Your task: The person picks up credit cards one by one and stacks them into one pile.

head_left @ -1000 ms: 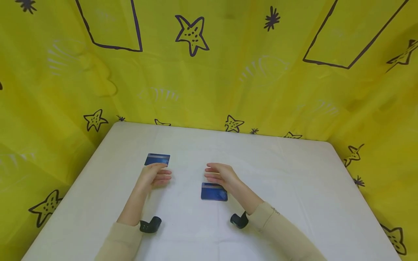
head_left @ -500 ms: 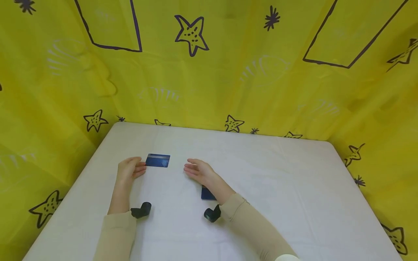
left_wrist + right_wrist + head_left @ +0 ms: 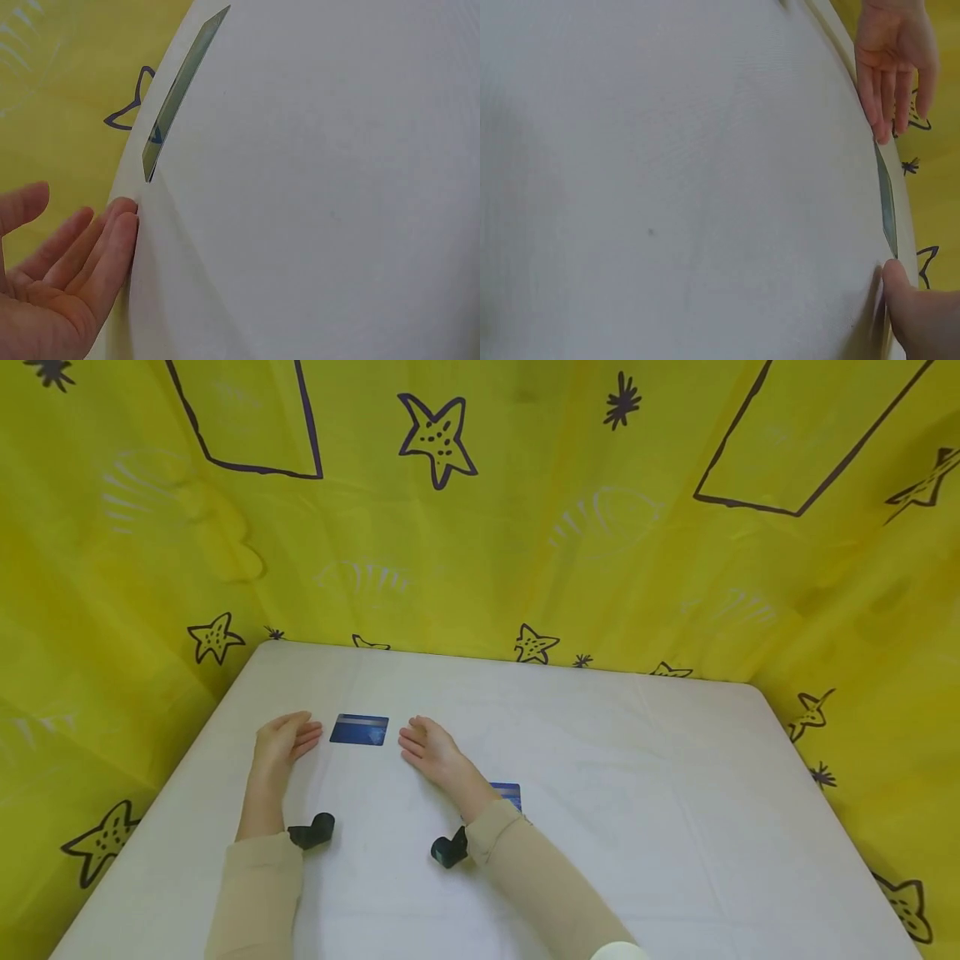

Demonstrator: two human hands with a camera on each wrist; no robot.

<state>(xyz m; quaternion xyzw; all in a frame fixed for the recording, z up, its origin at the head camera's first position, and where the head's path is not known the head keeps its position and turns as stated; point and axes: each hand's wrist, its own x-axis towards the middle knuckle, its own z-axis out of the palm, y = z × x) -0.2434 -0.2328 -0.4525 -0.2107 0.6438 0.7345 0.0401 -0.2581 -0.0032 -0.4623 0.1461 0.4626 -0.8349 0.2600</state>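
Note:
A blue bank card [image 3: 359, 730] with a pale stripe lies flat on the white table, between my two hands. My left hand [image 3: 283, 748] is just left of it, fingers nearly straight and angled toward the card. On the other side my right hand [image 3: 437, 755] stands with extended fingers close to the card's right edge. A second blue card [image 3: 510, 794] shows partly from under my right forearm, which hides the rest. In the left wrist view the first card [image 3: 184, 97] appears edge-on beyond my fingertips. Neither hand holds anything.
The white table [image 3: 637, 777] has rounded far corners. A yellow curtain [image 3: 480, 543] printed with dark stars hangs along its back and sides. Black cameras sit at both wrists, one at the left wrist [image 3: 312, 832] and one at the right wrist [image 3: 450, 848].
My left hand has moved left, off the far card, to its left side. My right hand has moved left and away from me, and its forearm now covers part of the nearer card.

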